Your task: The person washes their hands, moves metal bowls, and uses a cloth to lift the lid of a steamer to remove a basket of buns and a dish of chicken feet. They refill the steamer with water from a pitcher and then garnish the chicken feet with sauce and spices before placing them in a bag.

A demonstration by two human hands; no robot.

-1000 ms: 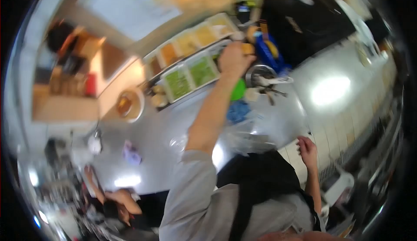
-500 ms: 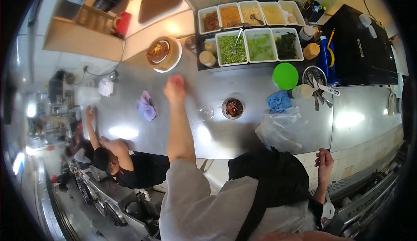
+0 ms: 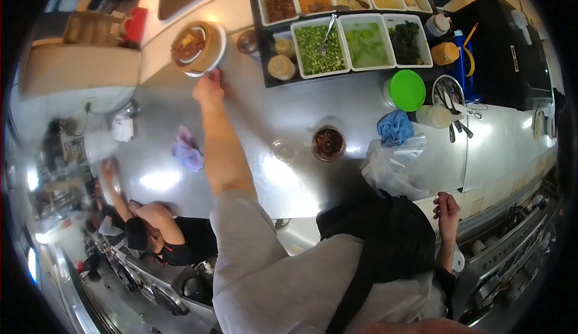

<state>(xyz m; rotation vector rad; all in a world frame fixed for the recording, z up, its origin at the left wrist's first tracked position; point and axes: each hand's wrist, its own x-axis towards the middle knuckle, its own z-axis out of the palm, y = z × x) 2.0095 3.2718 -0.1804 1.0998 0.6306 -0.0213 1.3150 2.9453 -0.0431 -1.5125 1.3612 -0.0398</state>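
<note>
My left hand [image 3: 209,87] reaches up to the near rim of a white plate [image 3: 220,53], its fingers pinched together at the edge. On the plate stands a round wooden-coloured bowl [image 3: 210,51] of brown food with a yellow piece on top. My right hand [image 3: 447,209] hangs by the counter's front edge at the right, fingers curled in, with nothing seen in it. A glass jar of dark red-brown contents [image 3: 329,143] and a small clear glass dish [image 3: 283,151] sit on the steel counter [image 3: 259,117] between my hands.
Behind are trays of chopped green toppings [image 3: 319,51] and other foods. At the right are a green lid [image 3: 407,90], blue cloth [image 3: 395,128], plastic bag [image 3: 391,168] and utensil pot [image 3: 448,90]. A purple cloth [image 3: 188,149] and a co-worker [image 3: 171,231] are left.
My left hand has moved up and left to the plate's rim. The view has shifted, and my right hand stays curled beside the counter.
</note>
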